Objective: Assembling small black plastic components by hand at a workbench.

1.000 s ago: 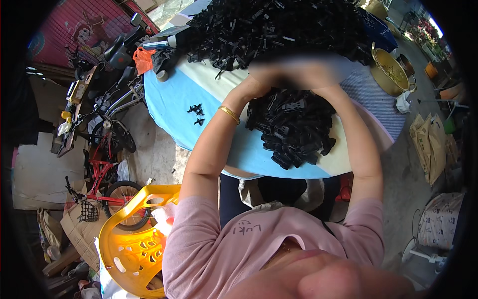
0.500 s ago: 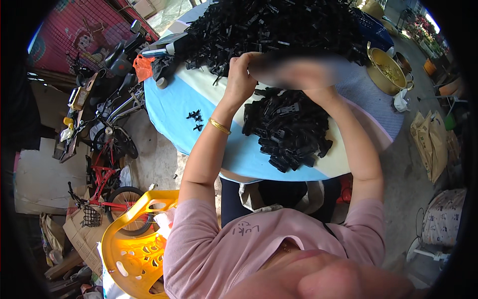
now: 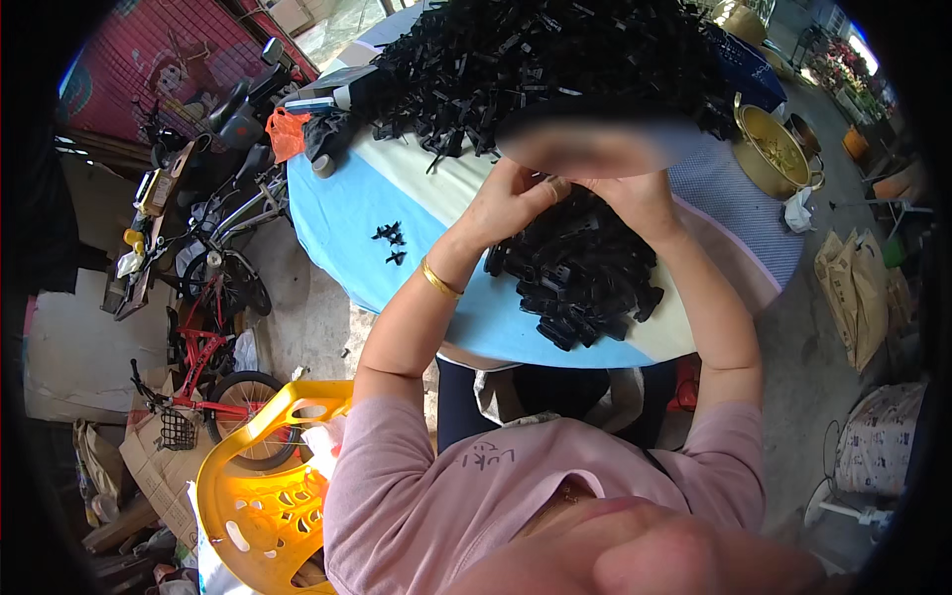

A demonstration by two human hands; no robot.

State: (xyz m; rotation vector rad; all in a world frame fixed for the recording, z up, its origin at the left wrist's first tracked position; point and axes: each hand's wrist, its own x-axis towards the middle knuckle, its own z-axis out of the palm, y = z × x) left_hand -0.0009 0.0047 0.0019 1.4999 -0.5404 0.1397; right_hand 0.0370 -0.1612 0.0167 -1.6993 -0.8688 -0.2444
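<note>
My left hand [image 3: 504,206], below a gold bangle, is over the far edge of the smaller heap of black plastic parts [image 3: 585,273]. Its thumb bends inward and the hand looks closed, but a blurred patch covers the fingertips and whatever they hold. Close beside it, my right hand [image 3: 640,203] comes in from the right. That same blur hides its fingers, so its grip does not show. Beyond both hands rises a much larger heap of black plastic parts [image 3: 555,59]. Several small black pieces [image 3: 392,238] lie apart on the blue cloth to the left.
A striped cloth [image 3: 332,223] covers the round table. An orange bag [image 3: 288,134] and a tape roll [image 3: 322,167] sit at its left edge, a gold-coloured pot [image 3: 769,159] at its right. A yellow plastic chair [image 3: 263,506] and a red bicycle [image 3: 203,347] stand left.
My left hand has come down and right, its thumb now turned toward the right hand. My right hand has shifted slightly. The hands are closer together over the smaller heap.
</note>
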